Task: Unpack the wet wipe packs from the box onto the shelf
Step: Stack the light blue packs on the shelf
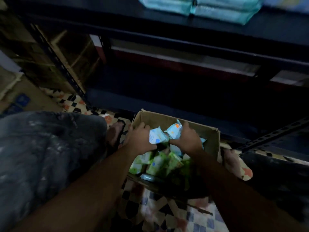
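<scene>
Fingers [145, 127] of left hand [140, 139] curl round a pale blue pack [155, 136]; right hand [187, 139] grips a second pack [174, 129]. Dark shelf [167, 25] above, blue packs [200, 7] stacked at its far edge. Cardboard box [210, 139] on tiled floor [70, 102]; both held packs near its far wall, green packs [158, 163] loose inside.

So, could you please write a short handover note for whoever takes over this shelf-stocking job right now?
Left hand: grips a blue-and-white wipe pack over the cardboard box.
Right hand: grips a second blue wipe pack beside it.
Box: on the tiled floor below the shelving, with many green packs inside.
Done: some pale blue packs already lie on the upper shelf.
Left: shelve the two held packs, then empty the box.
</scene>
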